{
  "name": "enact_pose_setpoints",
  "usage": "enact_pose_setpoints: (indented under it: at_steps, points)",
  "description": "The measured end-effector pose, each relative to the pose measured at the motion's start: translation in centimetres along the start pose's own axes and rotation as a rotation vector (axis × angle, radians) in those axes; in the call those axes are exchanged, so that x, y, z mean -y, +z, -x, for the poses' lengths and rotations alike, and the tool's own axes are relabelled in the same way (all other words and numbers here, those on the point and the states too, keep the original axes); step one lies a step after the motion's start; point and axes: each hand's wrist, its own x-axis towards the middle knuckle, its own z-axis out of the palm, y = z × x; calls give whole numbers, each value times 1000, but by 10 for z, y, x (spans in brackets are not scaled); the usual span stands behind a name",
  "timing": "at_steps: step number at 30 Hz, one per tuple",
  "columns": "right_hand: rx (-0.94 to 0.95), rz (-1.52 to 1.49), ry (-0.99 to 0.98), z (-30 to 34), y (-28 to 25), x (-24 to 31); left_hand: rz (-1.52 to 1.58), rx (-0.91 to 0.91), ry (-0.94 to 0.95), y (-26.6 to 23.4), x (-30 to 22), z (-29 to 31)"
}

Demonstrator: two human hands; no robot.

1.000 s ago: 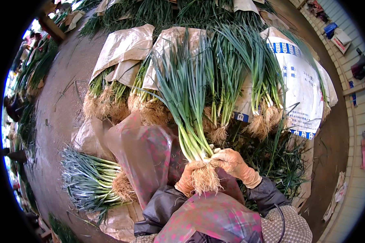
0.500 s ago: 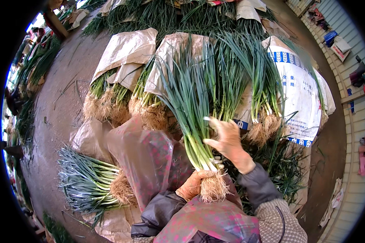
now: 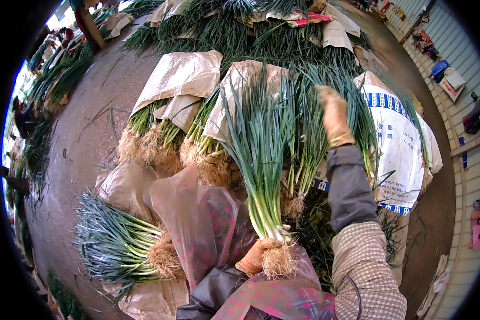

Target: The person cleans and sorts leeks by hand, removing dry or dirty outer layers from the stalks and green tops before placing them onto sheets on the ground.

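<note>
My gloved left hand (image 3: 255,258) is closed around the base of a bunch of green onions (image 3: 264,197), just above its pale roots. The bunch stands nearly upright in front of me, roots low and long leaves fanning away. Out ahead and to the right, my gloved right hand (image 3: 334,114) is over the leaves of other green onions (image 3: 306,154). Its fingers look bent but are blurred among the leaves, and I cannot make out whether they grip any. A pink-dotted plastic sheet (image 3: 274,301) covers my lap beneath the held bunch.
At the left, a tied bundle of green onions (image 3: 122,242) lies on tan sacking (image 3: 154,301). Ahead, tan sacks (image 3: 178,77) and a white-and-blue sack (image 3: 394,138) partly cover more bundles. A leafy heap (image 3: 218,37) is farther back. A ribbed wall (image 3: 464,64) runs along the right.
My right hand has left the held bunch and reached forward and right to the other leaves. My left hand still holds its bunch. The whole view has shifted slightly.
</note>
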Motion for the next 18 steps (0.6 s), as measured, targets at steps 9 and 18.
enact_pose_setpoints:
  at_steps: [9, 18]
  points:
    - [980, 441, 311, 75, -28, -40, 167, 91, -62, 1, -10, 6]
    - [684, 1459, -535, 139, 47, -72, 58, -66, -159, -12, -18, 7]
